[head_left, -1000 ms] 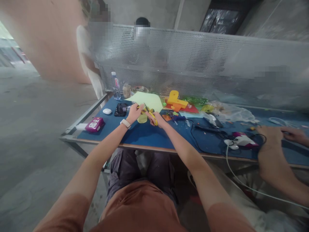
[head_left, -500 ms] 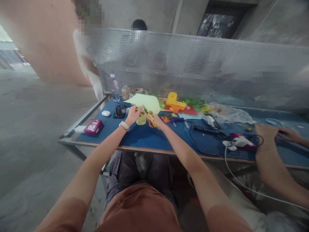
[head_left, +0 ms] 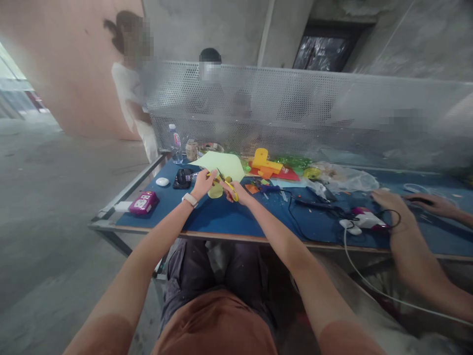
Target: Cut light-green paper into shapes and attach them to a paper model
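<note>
My left hand point(head_left: 203, 182), with a white watch on its wrist, grips the near edge of a pale green sheet point(head_left: 220, 162) held over the blue table point(head_left: 229, 219). My right hand point(head_left: 238, 190) is closed round the yellow handles of scissors point(head_left: 223, 181), whose blades point into the sheet. A rounded yellow-green piece point(head_left: 215, 191) hangs below the sheet between my two hands.
Pink box point(head_left: 143, 202), white mouse-like object point(head_left: 162, 181), black item point(head_left: 182, 177) and bottle point(head_left: 173, 143) lie left. Orange and red cut-outs point(head_left: 268, 166), plastic bags point(head_left: 342, 177), cables and a glue gun point(head_left: 364, 219) lie right. A co-worker's hands point(head_left: 391, 202) rest there. A perforated screen point(head_left: 295, 108) backs the table.
The view has tilted up slightly. My hands stay on the sheet and scissors with little shift. The co-worker's hands have moved a little to the left.
</note>
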Motion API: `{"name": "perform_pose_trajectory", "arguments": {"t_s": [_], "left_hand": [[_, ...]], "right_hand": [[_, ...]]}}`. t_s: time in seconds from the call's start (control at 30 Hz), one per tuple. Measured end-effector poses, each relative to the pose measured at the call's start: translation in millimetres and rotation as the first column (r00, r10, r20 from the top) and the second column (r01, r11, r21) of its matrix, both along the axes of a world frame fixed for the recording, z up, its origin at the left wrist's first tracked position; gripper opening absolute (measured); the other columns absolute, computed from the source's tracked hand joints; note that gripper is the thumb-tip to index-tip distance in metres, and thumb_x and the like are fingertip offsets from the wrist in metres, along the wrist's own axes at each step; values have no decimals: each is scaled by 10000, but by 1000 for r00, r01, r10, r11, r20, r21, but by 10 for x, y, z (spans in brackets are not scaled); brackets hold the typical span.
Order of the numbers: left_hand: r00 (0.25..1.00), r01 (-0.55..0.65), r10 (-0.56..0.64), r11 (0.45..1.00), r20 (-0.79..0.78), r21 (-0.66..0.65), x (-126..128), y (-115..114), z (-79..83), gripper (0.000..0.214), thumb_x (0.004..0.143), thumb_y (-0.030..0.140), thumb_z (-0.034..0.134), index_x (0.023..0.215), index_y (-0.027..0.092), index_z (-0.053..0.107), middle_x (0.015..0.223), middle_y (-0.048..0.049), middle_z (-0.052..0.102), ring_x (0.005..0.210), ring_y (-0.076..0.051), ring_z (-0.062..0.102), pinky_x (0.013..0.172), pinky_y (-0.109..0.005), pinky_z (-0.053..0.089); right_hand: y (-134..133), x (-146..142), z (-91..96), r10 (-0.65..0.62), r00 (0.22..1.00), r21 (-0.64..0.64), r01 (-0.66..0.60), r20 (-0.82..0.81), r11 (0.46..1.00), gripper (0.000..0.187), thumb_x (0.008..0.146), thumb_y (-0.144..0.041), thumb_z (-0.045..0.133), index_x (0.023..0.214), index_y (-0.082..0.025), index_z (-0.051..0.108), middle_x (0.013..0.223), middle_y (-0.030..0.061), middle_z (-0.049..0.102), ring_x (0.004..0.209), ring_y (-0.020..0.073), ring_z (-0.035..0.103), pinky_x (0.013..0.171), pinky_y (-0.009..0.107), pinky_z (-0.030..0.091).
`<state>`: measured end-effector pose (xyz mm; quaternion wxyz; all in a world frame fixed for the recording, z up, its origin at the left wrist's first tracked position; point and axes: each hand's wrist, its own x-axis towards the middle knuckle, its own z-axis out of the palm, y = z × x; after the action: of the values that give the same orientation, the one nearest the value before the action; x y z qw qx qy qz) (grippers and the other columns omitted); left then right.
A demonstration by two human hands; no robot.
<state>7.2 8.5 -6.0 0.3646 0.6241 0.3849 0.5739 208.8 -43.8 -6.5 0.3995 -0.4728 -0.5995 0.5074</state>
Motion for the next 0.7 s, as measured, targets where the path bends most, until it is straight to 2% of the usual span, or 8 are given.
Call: {"name": "perform_pose_trajectory", "arguments": {"t_s": [0.13, 0.7], "left_hand": [[997, -42, 39, 998, -66, -45, 1, -13, 17, 537, 1120, 549, 919, 775, 256, 629, 688, -13, 699, 633, -205, 717, 638, -340, 561], [1000, -1, 0, 999, -14, -51, -4, -51, 61, 546, 1084, 609, 973, 817, 255, 654, 702, -7, 698, 666, -213, 750, 648, -335, 589]], "right_hand": [[-14, -3, 24, -8, 1000, -8, 8, 9, 1000, 886, 966, -892, 1033, 647, -270, 487, 472, -41, 485, 368, 105, 527, 350, 190, 416], [-51, -19, 24, 1, 1000, 28, 0, -17, 1000, 897, 953, -880, 1050, 625, -267, 484, 475, -37, 480, 367, 95, 506, 355, 189, 397]]}}
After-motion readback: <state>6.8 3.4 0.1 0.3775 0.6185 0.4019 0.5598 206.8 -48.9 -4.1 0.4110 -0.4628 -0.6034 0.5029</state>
